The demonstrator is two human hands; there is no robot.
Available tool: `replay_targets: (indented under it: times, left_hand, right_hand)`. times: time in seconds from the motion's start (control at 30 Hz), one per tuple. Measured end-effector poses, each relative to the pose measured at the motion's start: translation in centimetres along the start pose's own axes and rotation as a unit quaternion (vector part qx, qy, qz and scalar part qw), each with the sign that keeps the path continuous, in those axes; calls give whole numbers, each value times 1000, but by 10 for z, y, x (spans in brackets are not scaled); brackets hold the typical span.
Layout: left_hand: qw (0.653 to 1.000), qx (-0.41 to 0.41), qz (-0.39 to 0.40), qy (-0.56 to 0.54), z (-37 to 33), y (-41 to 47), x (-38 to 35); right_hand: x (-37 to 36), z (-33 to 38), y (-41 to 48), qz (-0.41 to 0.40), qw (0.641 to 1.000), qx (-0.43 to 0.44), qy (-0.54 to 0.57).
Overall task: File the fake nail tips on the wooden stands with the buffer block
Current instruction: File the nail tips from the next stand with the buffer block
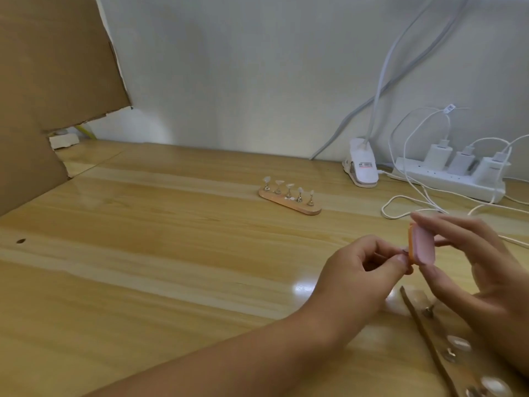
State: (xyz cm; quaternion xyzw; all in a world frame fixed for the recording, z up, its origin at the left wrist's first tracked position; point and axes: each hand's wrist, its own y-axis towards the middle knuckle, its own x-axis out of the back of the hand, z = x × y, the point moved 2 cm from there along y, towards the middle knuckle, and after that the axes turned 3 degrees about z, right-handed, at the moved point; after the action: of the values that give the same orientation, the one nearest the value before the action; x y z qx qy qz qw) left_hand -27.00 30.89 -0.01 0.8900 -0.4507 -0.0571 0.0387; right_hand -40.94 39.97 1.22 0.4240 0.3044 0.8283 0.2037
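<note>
Right hand [486, 267] pinches the pink-and-orange buffer block [420, 245] in its grip above the tabletop [143, 253]. Left hand [363, 270] pinches a tiny nail tip [404, 250] against its orange edge. Wooden stand [289, 200] with five tips sits well beyond. The clamp label [365, 164] is unreadable.

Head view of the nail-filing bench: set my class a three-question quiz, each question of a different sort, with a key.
1. True or false: the buffer block is green.
2. How many nail tips stand on the far wooden stand? A three, B five, C eight.
3. Fill in: the ___ hand grips the buffer block while the left hand pinches a small piece against it.
Key: 1 false, it is pink and orange; 2 B; 3 right hand.
</note>
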Motion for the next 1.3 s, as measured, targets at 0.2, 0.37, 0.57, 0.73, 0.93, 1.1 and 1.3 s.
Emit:
replay_targets:
  times: [0.2, 0.37, 0.57, 0.73, 0.93, 1.1, 1.3]
  left_hand:
    - [1000, -1, 6, 11, -4, -1, -1]
    - [1000, 0, 9, 21, -3, -1, -2]
    - [999, -3, 16, 29, 1, 1, -1]
    - [999, -12, 25, 32, 2, 1, 0]
    - [999, -15, 20, 34, -1, 1, 0]
    - [998, -22, 21, 47, -3, 0, -1]
    - [998, -26, 22, 49, -6, -2, -3]
  right_hand:
    - [2, 4, -1, 3, 1000, -7, -18]
    - [3, 9, 0, 4, 1000, -6, -27]
    - [5, 7, -1, 16, 999, -16, -26]
    - [6, 6, -3, 24, 999, -13, -28]
    - [6, 6, -4, 30, 999, -26, -13]
    - [6, 6, -4, 42, 999, -33, 7]
    - [5, 9, -5, 39, 999, -24, 1]
